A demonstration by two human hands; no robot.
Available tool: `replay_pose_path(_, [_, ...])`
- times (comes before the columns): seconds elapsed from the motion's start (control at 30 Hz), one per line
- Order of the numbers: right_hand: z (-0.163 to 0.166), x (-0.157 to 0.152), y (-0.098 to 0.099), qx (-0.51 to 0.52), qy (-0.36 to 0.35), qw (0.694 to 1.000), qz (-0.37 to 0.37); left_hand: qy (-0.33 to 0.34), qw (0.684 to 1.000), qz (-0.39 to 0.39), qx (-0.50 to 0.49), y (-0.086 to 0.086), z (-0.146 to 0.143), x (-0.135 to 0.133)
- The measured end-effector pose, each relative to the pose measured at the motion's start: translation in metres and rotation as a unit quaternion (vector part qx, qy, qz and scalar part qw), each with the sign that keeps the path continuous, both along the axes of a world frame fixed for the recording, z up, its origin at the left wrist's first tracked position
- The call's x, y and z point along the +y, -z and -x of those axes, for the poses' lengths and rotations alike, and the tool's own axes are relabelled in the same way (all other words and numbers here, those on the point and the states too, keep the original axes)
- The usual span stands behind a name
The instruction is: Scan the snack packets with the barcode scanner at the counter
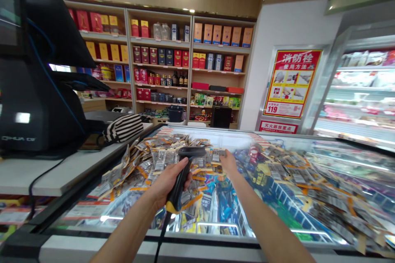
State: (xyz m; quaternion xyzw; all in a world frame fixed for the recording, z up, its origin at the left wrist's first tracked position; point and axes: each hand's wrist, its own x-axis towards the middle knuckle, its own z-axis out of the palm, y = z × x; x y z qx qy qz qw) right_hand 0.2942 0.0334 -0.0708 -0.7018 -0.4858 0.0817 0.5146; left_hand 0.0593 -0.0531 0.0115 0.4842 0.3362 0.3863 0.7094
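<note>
My left hand (169, 181) is closed round the handle of a black barcode scanner (185, 172) with a yellow base, its head pointing away from me and its cable hanging down. My right hand (228, 160) reaches further forward and pinches a small clear packet (217, 154) on top of the heap. Both hands hover over a glass-topped chest freezer (216, 230) covered with several clear packets with orange labels (154, 160).
A black checkout terminal (33, 90) stands on a grey counter (46, 172) at left, with a striped pouch (123, 128) beside it. Shelves of boxed goods (173, 61) line the back wall. A red fire poster (290, 84) and an open chiller (361, 94) stand at right.
</note>
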Motion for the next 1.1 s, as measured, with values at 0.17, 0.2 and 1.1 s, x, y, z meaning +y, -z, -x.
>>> replay_pose_path(0.17, [0.034,0.015,-0.011,-0.051,-0.025,0.997,0.052,-0.007,1.0,-0.002,0.003,0.0,0.003,0.002])
replay_pose_path(0.2, [0.037,0.016,-0.012,-0.06,-0.03,0.996,0.061,-0.008,1.0,-0.002,0.006,0.0,0.003,0.002])
replay_pose_path(1.1, [-0.096,-0.063,0.005,-0.229,0.105,0.946,0.206,0.008,1.0,0.023,0.013,0.007,-0.004,0.005])
